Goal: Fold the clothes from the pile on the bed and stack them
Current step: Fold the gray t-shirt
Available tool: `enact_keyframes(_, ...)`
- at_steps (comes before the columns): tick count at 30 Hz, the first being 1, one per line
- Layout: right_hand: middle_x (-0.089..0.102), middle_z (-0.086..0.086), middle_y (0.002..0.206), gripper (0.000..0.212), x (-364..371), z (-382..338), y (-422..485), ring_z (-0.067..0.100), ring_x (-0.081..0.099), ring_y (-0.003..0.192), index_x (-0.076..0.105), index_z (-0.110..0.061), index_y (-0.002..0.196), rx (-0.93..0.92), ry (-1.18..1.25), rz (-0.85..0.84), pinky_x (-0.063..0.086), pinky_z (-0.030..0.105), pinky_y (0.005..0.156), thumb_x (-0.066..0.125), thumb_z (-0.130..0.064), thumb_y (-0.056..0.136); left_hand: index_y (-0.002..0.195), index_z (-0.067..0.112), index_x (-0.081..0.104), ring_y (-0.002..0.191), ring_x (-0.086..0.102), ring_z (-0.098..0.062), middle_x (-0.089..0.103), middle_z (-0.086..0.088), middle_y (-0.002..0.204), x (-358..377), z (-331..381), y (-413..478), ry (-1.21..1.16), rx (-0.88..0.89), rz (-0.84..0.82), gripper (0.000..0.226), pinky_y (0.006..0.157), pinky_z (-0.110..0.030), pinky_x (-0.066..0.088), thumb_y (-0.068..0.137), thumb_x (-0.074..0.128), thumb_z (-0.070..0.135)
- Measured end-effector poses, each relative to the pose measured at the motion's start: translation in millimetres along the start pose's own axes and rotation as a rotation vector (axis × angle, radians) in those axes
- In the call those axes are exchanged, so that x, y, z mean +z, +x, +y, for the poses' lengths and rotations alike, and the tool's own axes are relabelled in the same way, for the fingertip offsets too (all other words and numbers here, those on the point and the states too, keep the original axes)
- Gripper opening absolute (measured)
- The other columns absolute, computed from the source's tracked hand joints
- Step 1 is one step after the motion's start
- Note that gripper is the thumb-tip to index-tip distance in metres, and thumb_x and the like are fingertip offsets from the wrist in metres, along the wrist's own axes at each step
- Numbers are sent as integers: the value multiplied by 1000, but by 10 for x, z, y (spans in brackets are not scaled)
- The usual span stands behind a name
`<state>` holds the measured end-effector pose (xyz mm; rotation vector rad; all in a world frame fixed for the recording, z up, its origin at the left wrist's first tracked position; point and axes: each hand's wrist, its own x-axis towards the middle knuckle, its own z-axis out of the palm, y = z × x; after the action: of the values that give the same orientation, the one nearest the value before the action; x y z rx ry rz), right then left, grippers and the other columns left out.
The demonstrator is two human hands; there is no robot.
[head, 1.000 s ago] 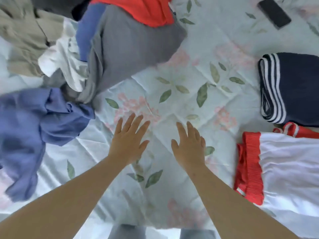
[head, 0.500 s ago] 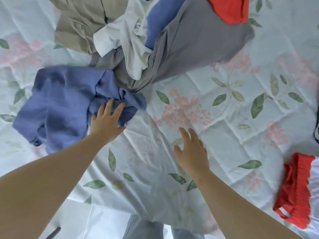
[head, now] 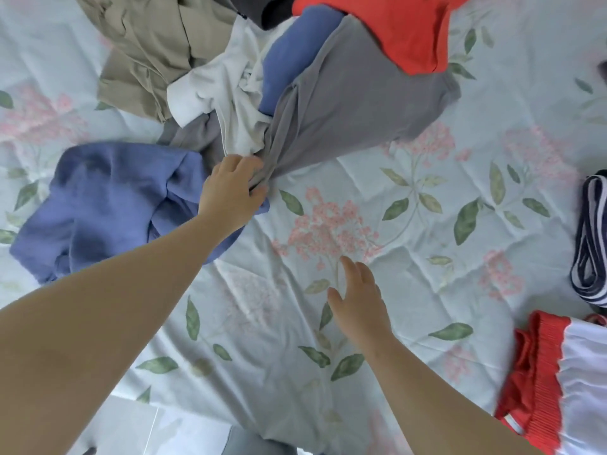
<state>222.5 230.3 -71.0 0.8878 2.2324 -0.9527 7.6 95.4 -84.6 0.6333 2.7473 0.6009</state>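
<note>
- Bed with a pale floral sheet (head: 427, 231), seen from above. Sheet is wrinkled, with a bare work area mid-frame.
- Pile (head: 210, 126) sits at the far edge: khaki garment (head: 151, 50), white garment (head: 223, 83), red garment (head: 404, 31) and grey garment (head: 354, 103), all tangled.
- A loose blue garment (head: 108, 198) lies crumpled just left of the pile, touching it.
- Left hand (head: 233, 192) has its fingers curled round the bunched near end of the grey garment and rests partly over the blue one's corner.
- Right hand (head: 359, 300) is spread and holds nothing, over the bare sheet near the middle. Can't tell if it touches.
- Far right: navy striped garment (head: 591, 244) and red-and-white garment (head: 574, 372) look already folded, lying side by side.
- Handling guess: grey fabric is thin, soft and light, with no stiffness, so it will drape and drag.
- Red garment lies on the grey one and the white is twisted in beside it, so a pull likely brings neighbours along.
- Better hold: the bunched end to free it, then a hem or shoulder seam in each hand to spread it flat.
</note>
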Motion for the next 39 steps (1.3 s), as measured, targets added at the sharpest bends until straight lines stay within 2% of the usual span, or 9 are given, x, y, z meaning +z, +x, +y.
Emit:
enact_keyframes(5, 15, -1, 157, 60, -285, 86, 113, 22, 30, 138, 15, -30, 150, -26, 66, 57, 36, 43, 108, 43, -29, 97, 139, 30, 39, 139, 20, -23, 18, 0, 152, 206, 356, 499, 167, -88, -383, 55, 108, -46, 26, 89, 56, 41)
enact_keyframes(9, 18, 0, 155, 60, -454, 131, 154, 23, 34, 135, 16, -30, 149, -1, 140, 83, 39, 45, 104, 44, -28, 96, 136, 20, 45, 118, 46, -24, 45, -1, 135, 175, 415, 409, -41, -138, -227, 51, 94, -39, 40, 88, 60, 32)
enact_keyframes(13, 23, -1, 153, 59, -587, 59, 73, 19, 33, 136, 19, -29, 149, -11, 284, 129, 37, 36, 104, 47, -27, 96, 90, 30, 66, 69, 55, -15, 60, 12, 74, -143, 462, -31, -394, -219, -3, 11, 58, -23, 42, 83, 68, 21)
enact_keyframes(19, 32, -5, 149, 58, -884, -215, -333, 17, 43, 129, 21, -36, 147, -53, 436, 163, 42, 38, 102, 48, -30, 95, 76, 33, 59, 71, 59, 2, 67, 14, 81, -867, 1113, -297, -815, -205, 80, 27, 72, -16, 47, 82, 70, 9)
enact_keyframes(24, 52, -11, 124, 48, -1273, -455, -862, -4, 53, 96, 38, -35, 137, -185, 613, 230, 45, 22, 80, 54, -31, 92, 79, 29, 56, 69, 52, -20, 62, -2, 71, -1401, 1812, -635, -1085, -154, 88, 24, 66, -33, 43, 88, 63, 7)
enact_keyframes(29, 58, -13, 123, 44, -1591, -573, -1481, -5, 54, 107, 50, -28, 130, -360, 802, 274, 45, 23, 95, 59, -43, 89, 82, 22, 55, 54, 54, -8, 60, -1, 70, -1752, 2246, -1020, -1341, -190, 103, 20, 48, -21, 44, 91, 56, 4)
enact_keyframes(33, 57, -9, 124, 74, -1681, -539, -1864, 9, 54, 115, 47, -28, 131, -511, 587, 315, 47, 35, 96, 68, -52, 65, 83, 20, 55, 52, 61, -7, 65, 3, 62, -1942, 2431, -1313, -1534, -172, 86, 21, 46, -19, 49, 93, 52, 2)
enact_keyframes(35, 59, -9, 118, 57, -1685, -520, -1951, 13, 56, 109, 50, -36, 122, -523, 460, 374, 48, 39, 91, 70, -42, 68, 83, 18, 55, 53, 63, -8, 66, 3, 60, -2002, 2480, -1434, -1572, -154, 78, 21, 47, -20, 50, 93, 50, 1)
enact_keyframes(39, 61, -19, 93, 32, -1615, -484, -2038, 4, 59, 87, 47, -52, 86, -535, 444, 454, 45, 14, 70, 65, -25, 84, 86, 16, 56, 55, 63, -10, 64, -2, 63, -2105, 2434, -1615, -1570, -180, 102, 20, 51, -21, 53, 94, 49, -1)
